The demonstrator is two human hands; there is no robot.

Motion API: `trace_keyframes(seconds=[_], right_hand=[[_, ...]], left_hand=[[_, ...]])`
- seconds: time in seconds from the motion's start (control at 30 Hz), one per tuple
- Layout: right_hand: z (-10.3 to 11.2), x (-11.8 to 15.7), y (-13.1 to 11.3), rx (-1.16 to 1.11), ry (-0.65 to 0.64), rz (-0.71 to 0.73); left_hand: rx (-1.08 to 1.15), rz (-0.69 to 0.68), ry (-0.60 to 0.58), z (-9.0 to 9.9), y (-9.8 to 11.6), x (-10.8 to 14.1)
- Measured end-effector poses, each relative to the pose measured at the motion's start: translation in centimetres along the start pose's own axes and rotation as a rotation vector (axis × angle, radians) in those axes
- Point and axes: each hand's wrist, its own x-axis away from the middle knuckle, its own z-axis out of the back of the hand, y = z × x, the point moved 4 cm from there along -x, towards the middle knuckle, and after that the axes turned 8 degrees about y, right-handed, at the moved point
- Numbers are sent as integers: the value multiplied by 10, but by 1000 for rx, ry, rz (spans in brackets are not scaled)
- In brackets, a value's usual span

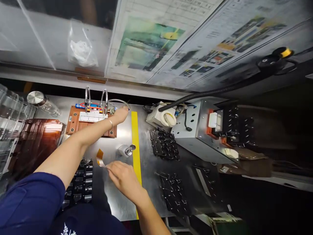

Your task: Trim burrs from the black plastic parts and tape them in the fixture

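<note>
My left hand [121, 115] reaches forward to the right end of a brown fixture block [71, 121], beside a small valve-like fitting and a thin curved tube. Its fingers are closed, and whatever lies in them is hidden. On the fixture rests a white perforated strip [91, 117] beneath two bent metal hoses [105, 98]. Nearer to me, my right hand [126, 179] pinches one end of a small curled strip, amber and whitish [100, 158]. Just beyond that hand stands a small metal bottle with its round lid tipped open [126, 150].
A yellow tape line [136, 147] crosses the metal bench. Black moulded trays [165, 143] lie to its right, near a grey machine box [188, 130] and a black flexible hose [207, 94]. At left are a glass flask [44, 102], reddish transparent trays [39, 137] and more black parts [81, 182].
</note>
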Motion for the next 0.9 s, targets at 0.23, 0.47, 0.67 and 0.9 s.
trace_keyframes(seconds=[0.23, 0.47, 0.67, 0.9], right_hand=[[-9, -5, 19, -5, 13, 1], [2, -42, 46, -304, 306, -203], [-47, -62, 114, -811, 708, -852], [-93, -91, 124, -939, 664, -1025]], left_hand=[[95, -180, -181, -16, -12, -21], [328, -76, -244, 27, -42, 85], [1241, 796, -319, 70, -147, 207], [1183, 1063, 114, 57, -175, 213]])
